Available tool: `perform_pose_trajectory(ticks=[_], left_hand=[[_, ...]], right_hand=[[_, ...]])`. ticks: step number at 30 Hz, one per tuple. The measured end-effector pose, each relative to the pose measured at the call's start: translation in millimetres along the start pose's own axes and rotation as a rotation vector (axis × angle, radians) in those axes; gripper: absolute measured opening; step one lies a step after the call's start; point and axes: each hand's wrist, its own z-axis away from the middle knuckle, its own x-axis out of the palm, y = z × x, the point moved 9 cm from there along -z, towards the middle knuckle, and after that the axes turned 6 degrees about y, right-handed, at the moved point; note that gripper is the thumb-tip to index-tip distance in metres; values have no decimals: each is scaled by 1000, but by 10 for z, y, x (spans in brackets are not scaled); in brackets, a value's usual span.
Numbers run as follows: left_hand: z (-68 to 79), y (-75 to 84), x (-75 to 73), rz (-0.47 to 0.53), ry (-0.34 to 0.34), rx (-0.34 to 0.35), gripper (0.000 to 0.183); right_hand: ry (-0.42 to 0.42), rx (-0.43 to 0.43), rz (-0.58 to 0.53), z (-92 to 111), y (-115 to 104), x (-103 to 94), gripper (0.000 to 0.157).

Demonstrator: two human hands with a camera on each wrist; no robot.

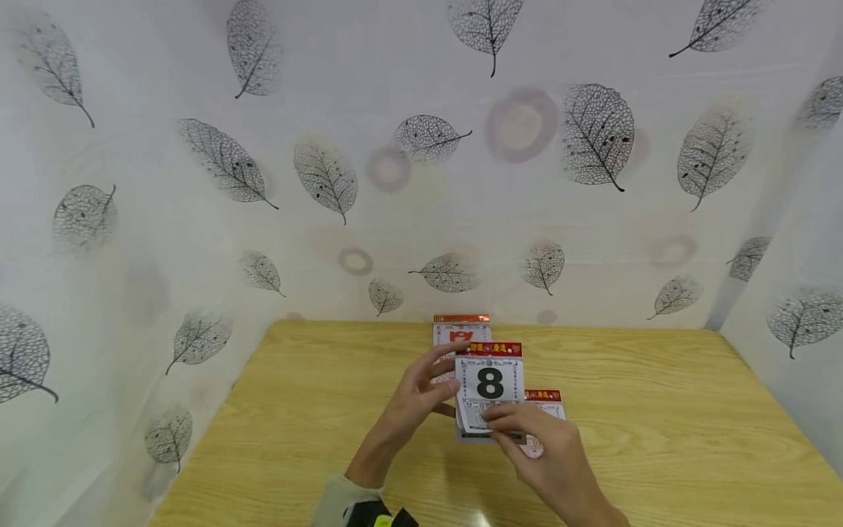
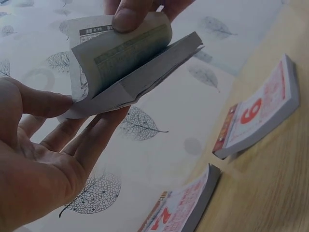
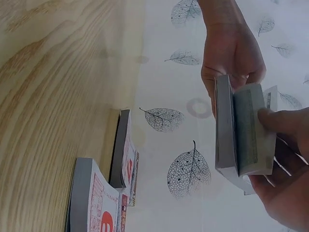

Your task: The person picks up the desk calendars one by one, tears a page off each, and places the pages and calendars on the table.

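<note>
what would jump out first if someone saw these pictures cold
Probably the calendar with the big black 8, held up mid-picture by the left hand while the right hand pinches its lower pages. Next, perhaps, the dark leaf prints across the pale backdrop. On the wooden table, a second calendar lies behind and a third calendar to the right.
</note>
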Motion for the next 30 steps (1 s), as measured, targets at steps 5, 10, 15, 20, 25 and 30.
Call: perform_pose_trajectory(ticks=[5,10,15,20,25,30], left_hand=[[3,29,6,-15,-5,8,55],[6,48,19,-30,-12,18,54],[9,55,6,-28,-2,17,55],[16,72,0,-23,-4,18,53],[22,67,17,-17,-24,21,54],[26,67,21,-26,-31,23,58]], right_hand=[[-30,157,-98,-34,121,-3,27],[-97,393,-100,-37,287,-1,15],[1,258,19,-151,198,-96,23],[103,136,112,-243,162,-160,30],[153,128,99,-295,245,-217,28],[170,215,67,-316,363,-269,26]])
